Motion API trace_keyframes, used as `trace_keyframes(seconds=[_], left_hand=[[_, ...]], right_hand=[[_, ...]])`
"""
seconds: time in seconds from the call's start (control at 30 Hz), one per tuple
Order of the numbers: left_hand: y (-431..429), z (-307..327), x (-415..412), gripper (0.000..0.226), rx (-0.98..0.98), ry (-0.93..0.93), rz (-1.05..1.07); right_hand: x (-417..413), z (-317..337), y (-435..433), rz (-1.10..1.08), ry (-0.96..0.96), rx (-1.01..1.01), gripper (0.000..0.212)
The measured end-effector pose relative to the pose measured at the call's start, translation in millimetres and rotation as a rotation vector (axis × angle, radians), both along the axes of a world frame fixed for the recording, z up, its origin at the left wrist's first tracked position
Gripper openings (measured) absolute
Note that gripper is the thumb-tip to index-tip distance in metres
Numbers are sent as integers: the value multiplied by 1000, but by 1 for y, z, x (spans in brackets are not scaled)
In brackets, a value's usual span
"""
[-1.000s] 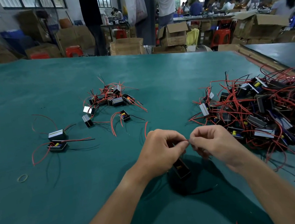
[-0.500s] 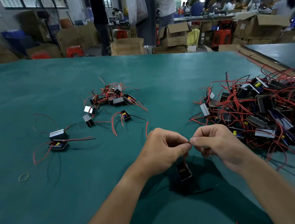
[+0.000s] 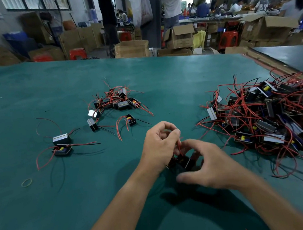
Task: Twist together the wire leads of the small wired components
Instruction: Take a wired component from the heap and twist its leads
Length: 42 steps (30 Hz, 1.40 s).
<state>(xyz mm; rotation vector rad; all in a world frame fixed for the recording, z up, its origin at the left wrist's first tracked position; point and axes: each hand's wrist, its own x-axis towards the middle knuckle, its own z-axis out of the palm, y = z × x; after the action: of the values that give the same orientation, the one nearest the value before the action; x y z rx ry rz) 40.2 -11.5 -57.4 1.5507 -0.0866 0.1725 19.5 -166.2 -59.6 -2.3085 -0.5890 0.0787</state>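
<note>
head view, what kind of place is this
Probably a factory assembly floor. A heap of wired components lies on a big green table, cardboard boxes stand behind it, and workers sit at benches at the back.

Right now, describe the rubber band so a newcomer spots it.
On the green table, look left of the left forearm, nearer than the two lone wired components. The rubber band lies there: a thin pale loop, no box, no wires.
</note>
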Motion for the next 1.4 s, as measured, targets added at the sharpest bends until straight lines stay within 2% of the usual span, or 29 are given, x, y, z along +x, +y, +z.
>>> trace_keyframes(seconds=[0.1, 0.2, 0.37, 0.43, 0.53, 0.63, 0.7, 0.77, 0.83, 0.97, 1.03, 1.13, 1.2, 1.27, 1.33, 1.4], left_hand=[[2, 2, -2, 16, -119, 12, -33], [5, 5, -2, 18, -214, 19, -77], [9, 9, -2, 20, -127, -23, -2], [13, 10, 1, 23, -108, -40, 77], [22, 8, 6, 36, -84, -49, 187], [24, 6, 7, 37, -39, -7, 224], [21, 5, 6, 27, 2, 13, 200], [19, 5, 4, 23, 45, 16, 160], [19, 4, 3, 22, 72, 10, 137], [23, 1, 5, 23, 103, -11, 145], [27, 1, 5, 20, 104, 15, 131], [40, 11, 6, 25, 140, 125, 205], [56, 20, 15, 24, 329, 189, 302], [80, 31, 22, 19, 623, 182, 385], [114, 38, 24, 39, 876, 144, 455], [155, 38, 24, 58, 1127, 235, 500]], right_hand=[[-2, -14, 19, -87, -146, -52, 58], [1, -23, 28, -172, -259, 42, 46], [6, -22, 26, -173, -237, 162, 24], [10, -18, 20, -213, -324, 188, 16], [21, -2, -5, -446, -560, 285, 19], [35, 14, -36, -762, -772, 281, 20], [42, 15, -49, -907, -667, 177, 32], [45, 6, -52, -923, -410, -10, 55], [43, -4, -50, -899, -271, -169, 72], [39, -10, -38, -891, -351, -275, 78], [35, -10, -31, -875, -412, -194, 72], [28, -8, -21, -794, -638, 0, 61], [26, -4, -17, -745, -707, 103, 57], [27, -2, -17, -704, -752, 163, 53], [26, 0, -16, -678, -793, 199, 52], [24, 3, -14, -663, -828, 243, 51]])
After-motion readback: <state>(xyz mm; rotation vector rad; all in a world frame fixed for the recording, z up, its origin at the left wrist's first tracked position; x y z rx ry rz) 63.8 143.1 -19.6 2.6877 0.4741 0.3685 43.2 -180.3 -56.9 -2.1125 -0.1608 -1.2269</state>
